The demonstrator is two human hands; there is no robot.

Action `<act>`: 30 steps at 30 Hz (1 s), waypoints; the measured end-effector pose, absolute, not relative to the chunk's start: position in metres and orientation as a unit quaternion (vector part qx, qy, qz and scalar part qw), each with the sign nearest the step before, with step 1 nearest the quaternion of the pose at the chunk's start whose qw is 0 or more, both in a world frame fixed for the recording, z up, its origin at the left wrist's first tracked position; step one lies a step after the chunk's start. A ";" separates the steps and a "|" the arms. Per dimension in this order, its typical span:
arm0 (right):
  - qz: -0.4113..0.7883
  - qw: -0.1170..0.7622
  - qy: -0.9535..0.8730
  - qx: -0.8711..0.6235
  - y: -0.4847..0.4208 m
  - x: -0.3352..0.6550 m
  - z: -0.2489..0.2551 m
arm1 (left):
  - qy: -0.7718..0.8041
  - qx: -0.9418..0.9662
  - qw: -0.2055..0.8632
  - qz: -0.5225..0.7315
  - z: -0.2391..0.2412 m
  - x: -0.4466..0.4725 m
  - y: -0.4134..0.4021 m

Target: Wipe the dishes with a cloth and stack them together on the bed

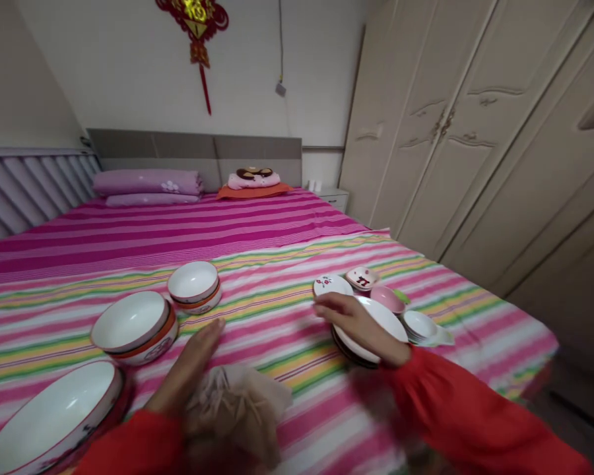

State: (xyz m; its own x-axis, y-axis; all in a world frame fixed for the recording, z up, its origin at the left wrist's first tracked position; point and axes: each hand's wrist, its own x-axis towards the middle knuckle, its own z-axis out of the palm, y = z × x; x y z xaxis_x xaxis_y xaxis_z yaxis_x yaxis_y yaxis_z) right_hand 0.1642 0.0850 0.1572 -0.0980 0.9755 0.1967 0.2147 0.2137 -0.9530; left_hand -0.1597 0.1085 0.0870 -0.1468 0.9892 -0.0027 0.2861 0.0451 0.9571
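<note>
My left hand [188,369] is held above the bed, its fingers stretched out and holding nothing. Beneath and beside it lies a crumpled beige and white cloth [245,402]. My right hand [351,320], with fingers extended, is over a stack of white plates [383,316]; whether it touches them I cannot tell. Left of my left hand are stacked bowls: small round ones [193,280], medium round ones [131,323] and large oval ones [62,409]. Around the plates are a small flowered plate [329,284], a patterned dish [361,277], a pink bowl [386,298] and small white dishes [420,323].
A striped cloth [277,316] covers the near part of the bed. Folded purple bedding [148,181] and a pink pillow [252,180] lie by the headboard [257,152]. A tall wardrobe [426,132] lines the right side, with a nightstand [334,198] behind the bed's far corner.
</note>
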 end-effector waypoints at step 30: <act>0.423 0.650 -0.271 -0.570 0.011 0.255 0.055 | 0.399 0.535 0.664 0.337 0.087 0.081 0.104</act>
State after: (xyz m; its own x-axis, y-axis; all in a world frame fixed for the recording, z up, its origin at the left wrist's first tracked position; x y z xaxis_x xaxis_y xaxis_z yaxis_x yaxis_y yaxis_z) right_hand 0.2548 0.0111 0.0553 0.4947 0.8593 -0.1301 -0.2415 -0.0079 -0.9704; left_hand 0.0808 0.1042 0.0866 0.4539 0.8748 -0.1692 -0.0213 0.2005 0.9795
